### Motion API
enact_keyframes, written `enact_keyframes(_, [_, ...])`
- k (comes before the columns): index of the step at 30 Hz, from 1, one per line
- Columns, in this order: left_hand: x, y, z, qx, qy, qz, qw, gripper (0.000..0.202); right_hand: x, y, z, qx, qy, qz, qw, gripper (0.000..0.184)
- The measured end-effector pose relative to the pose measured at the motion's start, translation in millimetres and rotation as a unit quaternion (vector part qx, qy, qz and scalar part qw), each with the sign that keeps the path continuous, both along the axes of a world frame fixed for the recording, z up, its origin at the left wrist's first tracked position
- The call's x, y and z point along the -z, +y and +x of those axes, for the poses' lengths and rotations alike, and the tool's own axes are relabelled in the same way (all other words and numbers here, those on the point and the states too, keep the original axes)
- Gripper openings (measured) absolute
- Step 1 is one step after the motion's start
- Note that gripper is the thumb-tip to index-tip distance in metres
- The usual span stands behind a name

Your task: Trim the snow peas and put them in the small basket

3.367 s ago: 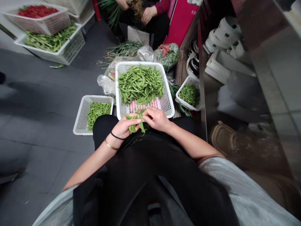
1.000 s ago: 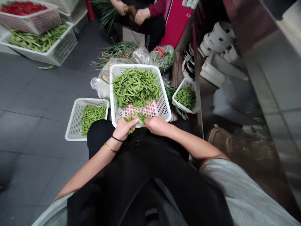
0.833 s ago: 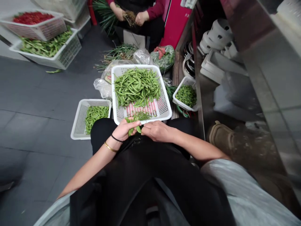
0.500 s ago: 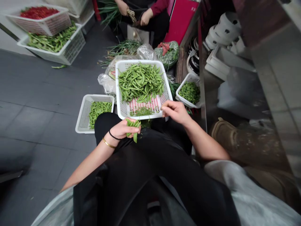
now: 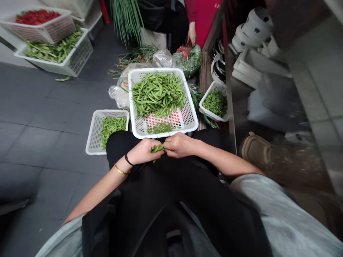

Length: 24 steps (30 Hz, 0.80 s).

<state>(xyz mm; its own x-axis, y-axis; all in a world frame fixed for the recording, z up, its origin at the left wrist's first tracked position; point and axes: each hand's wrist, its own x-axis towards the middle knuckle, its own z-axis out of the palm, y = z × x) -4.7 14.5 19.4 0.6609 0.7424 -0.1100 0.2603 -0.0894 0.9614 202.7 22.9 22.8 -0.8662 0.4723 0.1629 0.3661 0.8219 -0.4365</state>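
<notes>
My left hand (image 5: 144, 151) is closed round a few green pea pods (image 5: 157, 147), just above my lap. Against it, my right hand (image 5: 178, 145) is pinched at the tip of a pod; its fingertips are partly hidden. Right in front of both hands, a white perforated basket (image 5: 192, 113) holds a big heap of pea pods (image 5: 160, 91). Small trimmings (image 5: 161, 127) lie at the near end of that basket. Lower on the left, a smaller white basket (image 5: 93, 135) contains more pods (image 5: 113, 127), beside my knee.
A small basket of leafy greens (image 5: 215, 104) stands to the right. Stacked crates (image 5: 77, 57) with red and green vegetables are at far left. Across from me a co-worker's hand (image 5: 191, 34) reaches to a plastic bag of greens (image 5: 190, 62). A metal edge (image 5: 230, 107) runs along the right.
My right hand has moved left and down from the basket's rim to meet my left hand at the pods. The co-worker's hand has gone to the bag, and long green stalks now hang lower.
</notes>
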Motion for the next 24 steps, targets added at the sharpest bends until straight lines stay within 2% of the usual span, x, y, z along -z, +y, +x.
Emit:
enact_keyframes(2, [-7.6,-2,2,0.014,-0.017,0.082,0.996,0.022,-0.2,0,0,0.002,0.104,-0.098,0.990,0.025])
enact_keyframes(3, [-9.0,-3,4,-0.003,-0.041,0.092,0.995,0.019,-0.6,0,-1,0.025,0.160,-0.152,0.975,0.026])
enact_keyframes(5, [-6.0,-4,9,-0.095,-0.110,0.057,0.988,0.015,-1.4,0,-8,0.110,0.255,-0.220,0.935,0.027])
enact_keyframes(6, [-2.2,-4,13,-0.157,-0.151,0.023,0.976,0.014,-1.6,1,-12,0.157,0.289,-0.221,0.918,0.026])
enact_keyframes(8, [7.4,-4,20,-0.255,-0.229,-0.055,0.938,0.014,-1.4,4,-21,0.227,0.334,-0.168,0.899,0.024])
enact_keyframes(9, [11.6,-3,23,-0.278,-0.260,-0.089,0.921,0.014,-1.1,6,-25,0.244,0.347,-0.134,0.895,0.024])
enact_keyframes(11, [16.1,-2,27,-0.279,-0.301,-0.139,0.901,0.014,-0.5,10,-31,0.246,0.363,-0.110,0.892,0.023])
enact_keyframes(15, [6.9,5,24,-0.235,-0.364,-0.222,0.873,0.019,3.2,16,-35,0.207,0.357,-0.206,0.887,0.023])
enact_keyframes(17, [-1.3,11,18,-0.230,-0.405,-0.260,0.846,0.023,6.9,17,-35,0.208,0.336,-0.214,0.893,0.024])
enact_keyframes(19, [-5.8,20,10,-0.253,-0.434,-0.276,0.819,0.024,10.3,20,-31,0.203,0.302,-0.203,0.909,0.025])
enact_keyframes(21, [-3.5,31,0,-0.293,-0.439,-0.274,0.804,0.019,11.7,26,-19,0.169,0.248,-0.219,0.928,0.025])
enact_keyframes(24, [10.8,45,-15,-0.331,-0.420,-0.286,0.795,0.014,12.5,51,12,0.089,0.087,-0.326,0.937,0.019])
